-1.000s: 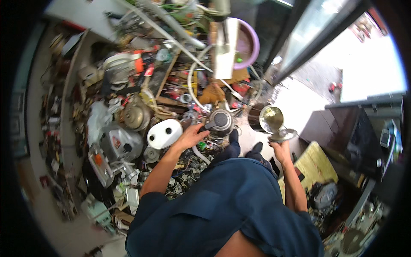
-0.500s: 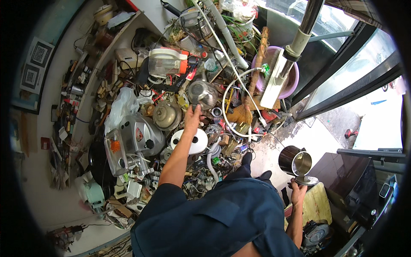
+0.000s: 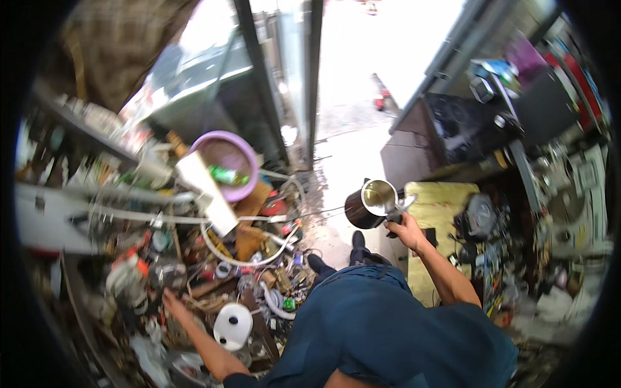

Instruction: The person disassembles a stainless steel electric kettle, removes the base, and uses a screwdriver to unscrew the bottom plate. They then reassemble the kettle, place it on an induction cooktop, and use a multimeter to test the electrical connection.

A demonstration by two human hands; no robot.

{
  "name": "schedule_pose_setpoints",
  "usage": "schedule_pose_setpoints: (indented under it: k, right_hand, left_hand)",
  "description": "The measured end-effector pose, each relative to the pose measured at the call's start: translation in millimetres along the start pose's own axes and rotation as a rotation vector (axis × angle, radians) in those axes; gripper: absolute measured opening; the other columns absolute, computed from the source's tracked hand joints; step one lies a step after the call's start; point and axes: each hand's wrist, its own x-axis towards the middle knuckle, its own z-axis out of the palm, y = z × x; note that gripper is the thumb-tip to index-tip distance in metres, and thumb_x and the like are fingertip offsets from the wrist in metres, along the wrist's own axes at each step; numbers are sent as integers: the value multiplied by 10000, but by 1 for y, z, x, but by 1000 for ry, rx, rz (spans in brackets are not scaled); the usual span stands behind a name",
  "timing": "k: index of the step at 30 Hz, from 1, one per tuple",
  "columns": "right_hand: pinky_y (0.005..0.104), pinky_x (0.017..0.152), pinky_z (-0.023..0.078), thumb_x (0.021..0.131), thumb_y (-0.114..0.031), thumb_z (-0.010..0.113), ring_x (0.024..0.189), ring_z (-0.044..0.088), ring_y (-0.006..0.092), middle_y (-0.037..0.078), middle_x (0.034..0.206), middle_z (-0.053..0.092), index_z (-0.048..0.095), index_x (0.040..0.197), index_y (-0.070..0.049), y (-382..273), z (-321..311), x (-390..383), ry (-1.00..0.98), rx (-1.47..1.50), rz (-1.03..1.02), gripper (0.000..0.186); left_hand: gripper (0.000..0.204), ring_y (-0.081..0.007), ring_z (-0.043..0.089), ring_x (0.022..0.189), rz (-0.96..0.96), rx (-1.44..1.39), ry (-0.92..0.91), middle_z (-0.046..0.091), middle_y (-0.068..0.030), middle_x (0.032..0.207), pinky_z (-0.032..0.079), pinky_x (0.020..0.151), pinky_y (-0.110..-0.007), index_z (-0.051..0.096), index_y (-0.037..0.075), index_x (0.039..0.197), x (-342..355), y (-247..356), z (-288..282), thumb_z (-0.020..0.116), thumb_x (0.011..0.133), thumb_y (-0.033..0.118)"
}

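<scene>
A dark brown electric kettle (image 3: 364, 207) with a shiny steel inside tilts in my right hand (image 3: 409, 231), whose fingers are closed round its handle. Its lid (image 3: 405, 203) stands flipped open, and the mouth faces up and to the right. At the lower left, my left hand (image 3: 171, 304) reaches over a heap of goods, just below a clear glass pot (image 3: 167, 274). Motion blurs those fingers, so whether they still hold the pot's handle does not show. A white rounded lid-like piece with black knobs (image 3: 233, 326) lies beside my left forearm.
A purple basin (image 3: 249, 169) holds a green bottle (image 3: 226, 175), with a white board (image 3: 206, 193) leaning across it. White hose (image 3: 259, 262) loops over the heap. Right of me stand a yellowish worktop (image 3: 446, 194) and cluttered shelves. A doorway opens ahead onto pale floor (image 3: 343, 155).
My view has swung right toward the doorway, shifting the heap to the left. The kettle in my right hand is raised and ahead of me. My left hand remains near the glass pot.
</scene>
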Motion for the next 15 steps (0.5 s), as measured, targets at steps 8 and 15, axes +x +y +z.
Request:
schedule_pose_setpoints:
  k: [8,15]
  right_hand:
    - [309,588,559,937,-151,786,685,595,114,15,844,624,662,1095,8,9,-135,21,293,206,-42,257]
    - [304,561,589,942,-220,811,726,644,126,32,904,665,664,1140,-14,25,-297,77,510,269,-67,321]
  left_hand:
    - [798,-370,712,1031,-141,385,396,631,-202,1423,636,825,-475,467,36,1594,-10,33,39,567,1070,629]
    - [564,-424,671,1158,67,936,599,581,-248,1420,584,943,-525,497,-10,1538,-50,20,83,559,1136,380]
